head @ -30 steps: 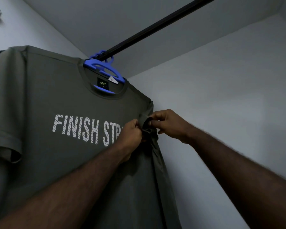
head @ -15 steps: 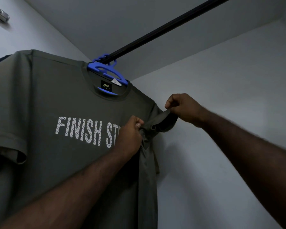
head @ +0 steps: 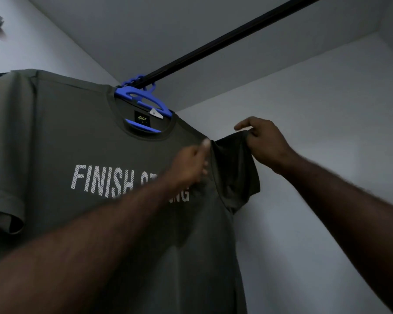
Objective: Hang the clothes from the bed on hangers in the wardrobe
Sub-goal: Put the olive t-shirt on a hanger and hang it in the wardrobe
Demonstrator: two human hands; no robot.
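T-shirt [head: 77, 132] on hanger [head: 143, 99], sleeve [head: 232, 166] in right grip [head: 266, 143]

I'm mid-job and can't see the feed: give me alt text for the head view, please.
An olive-green fabric T-shirt hangs on a blue plastic hanger from a black wardrobe rail. The right hand pinches its sleeve hem and holds it out; the left hand, blurred, is at the shoulder seam.

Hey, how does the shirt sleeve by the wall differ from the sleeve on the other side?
The sleeve by the wall is held outward, its hem pinched by the right hand; the other sleeve hangs down untouched. The sleeve by the wall is rumpled; the other sleeve lies flat, hem band showing. Both are short and olive-grey, on one T-shirt.
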